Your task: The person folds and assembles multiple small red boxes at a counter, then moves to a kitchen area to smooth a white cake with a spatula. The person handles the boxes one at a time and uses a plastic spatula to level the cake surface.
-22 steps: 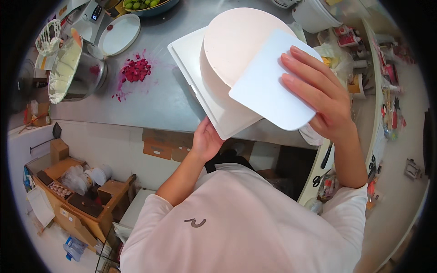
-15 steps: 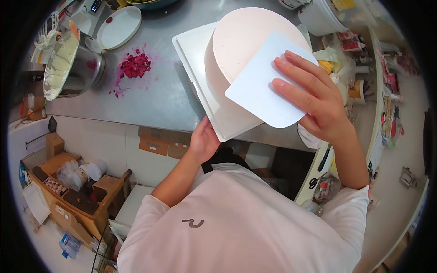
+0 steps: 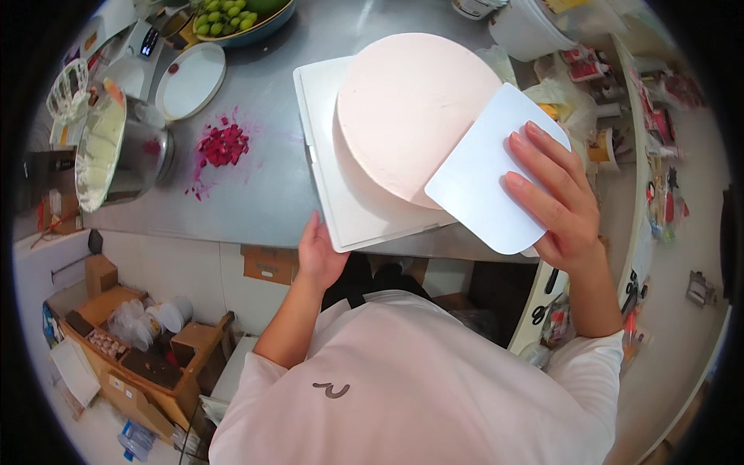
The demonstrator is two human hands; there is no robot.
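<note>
A round cake (image 3: pixel 418 116) with smooth pale pink frosting sits on a square white cake board (image 3: pixel 329 155) above the steel table. My right hand (image 3: pixel 562 194) holds a flat white scraper (image 3: pixel 488 167) with rounded corners, fingers spread over its upper face. The scraper overlaps the cake's near right side; whether its edge touches the frosting is hidden. My left hand (image 3: pixel 322 256) is at the board's near left corner, fingers stretched along its edge, with nothing gripped that I can see. What supports the board is hidden beneath it.
Chopped dark red pieces (image 3: pixel 223 146) lie on the steel table (image 3: pixel 256 209) to the left. Beyond them stand a metal bowl of cream (image 3: pixel 105 155), a whisk (image 3: pixel 70 89), a white plate (image 3: pixel 190 81) and a bowl of green grapes (image 3: pixel 225 19). A white bucket (image 3: pixel 531 27) stands at the far right.
My view has shifted, bringing the grapes into sight. The board has turned, its near corner shifting left with my left hand. The scraper in my right hand has moved right and nearer, uncovering more cake.
</note>
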